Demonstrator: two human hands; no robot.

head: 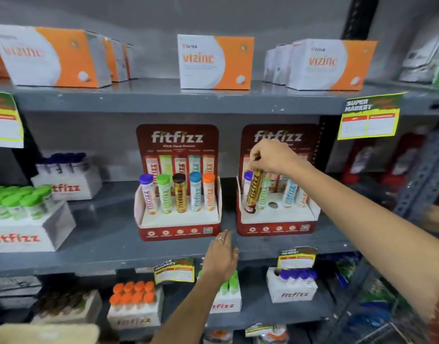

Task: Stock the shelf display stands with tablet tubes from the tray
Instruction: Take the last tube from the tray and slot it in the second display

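Two red fitfizz display stands sit side by side on the middle shelf. The left stand [178,220] holds a full row of tubes with purple, green, brown, blue and orange caps. My right hand [273,157] grips the top of a gold-brown tube [253,192] and holds it tilted over the right stand [278,219], its base near the stand's front left. An empty round hole [272,205] shows in that stand's middle, between a green tube and a blue tube. My left hand [222,256] rests flat against the shelf's front edge below the stands, holding nothing.
White fitfizz trays stand around: green-capped tubes [19,202] and purple-capped tubes [64,165] on the middle shelf's left, orange-capped [134,294] and purple-capped [295,275] trays on the lower shelf. Orange vizinc boxes [214,62] line the top shelf. Price tags hang from shelf edges.
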